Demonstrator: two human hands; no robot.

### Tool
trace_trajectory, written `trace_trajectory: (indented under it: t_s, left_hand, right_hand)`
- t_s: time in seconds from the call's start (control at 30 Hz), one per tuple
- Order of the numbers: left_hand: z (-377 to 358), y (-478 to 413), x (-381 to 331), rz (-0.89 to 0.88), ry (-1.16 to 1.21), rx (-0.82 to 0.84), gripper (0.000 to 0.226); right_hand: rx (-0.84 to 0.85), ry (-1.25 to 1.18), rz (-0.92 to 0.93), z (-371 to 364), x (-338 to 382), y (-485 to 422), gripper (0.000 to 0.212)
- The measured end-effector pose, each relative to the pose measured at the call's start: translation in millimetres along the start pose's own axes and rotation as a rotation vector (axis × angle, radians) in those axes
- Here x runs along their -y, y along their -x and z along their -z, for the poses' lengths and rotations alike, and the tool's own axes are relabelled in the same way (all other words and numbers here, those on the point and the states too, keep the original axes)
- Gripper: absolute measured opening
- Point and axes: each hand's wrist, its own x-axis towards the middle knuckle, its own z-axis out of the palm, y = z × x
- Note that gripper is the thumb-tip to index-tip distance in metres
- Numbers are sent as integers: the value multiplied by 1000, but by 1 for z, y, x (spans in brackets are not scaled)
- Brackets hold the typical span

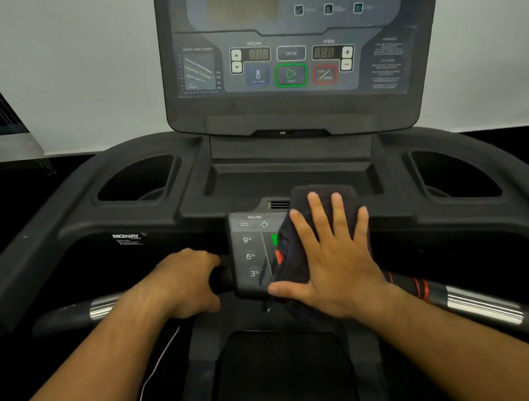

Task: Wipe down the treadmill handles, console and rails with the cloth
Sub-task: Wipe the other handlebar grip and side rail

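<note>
Cloth (pixel 301 246) is lying flat on the lower keypad (pixel 251 254), covering its right half, pinned under the right hand (pixel 331 259). Its fingers (pixel 317 216) are lying spread and nearly straight, pressing rather than gripping. Left of the keypad, the left hand (pixel 186 282) is curling closed around the handlebar (pixel 100 308), apparently bracing. Judging by this, the console step is in hand; next the cloth needs sliding left across the exposed incline keys.

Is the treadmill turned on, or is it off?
Looks off. The console's incline and speed number windows show only dim, unlit digits, and the big screen above is dark. Standby cannot be ruled out.
</note>
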Motion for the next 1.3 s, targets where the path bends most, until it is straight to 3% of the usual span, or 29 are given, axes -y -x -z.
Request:
trace_trajectory:
  t_s: [0.13, 0.3, 0.43, 0.57, 0.77, 0.87, 1.1, 1.3]
  left_hand:
    - [-6, 0, 0, -2, 28, -31, 54]
    - [-9, 1, 0, -10, 29, -68, 51]
    - [-13, 0, 3, -22, 51, -96, 44]
    - [-18, -2, 7, -26, 74, -114, 41]
    - [-19, -2, 6, -18, 106, -109, 40]
    - [-18, 1, 13, -10, 167, -84, 38]
    - [-17, 1, 17, -18, 202, -108, 37]
    - [-13, -4, 15, -16, 141, -120, 30]
  right_hand:
    - [78, -16, 29, 19, -9, -44, 113]
    - [-32, -41, 42, 13, -1, -30, 98]
    - [-34, 10, 219, -13, 2, 21, 92]
    - [-13, 79, 377, -11, -8, 5, 93]
    - [61, 19, 229, 21, 7, -78, 95]
    - [-27, 0, 196, 26, 16, -83, 90]
    - [-29, 34, 344, -16, 19, 19, 81]
    - [-14, 41, 429, -1, 26, -34, 87]
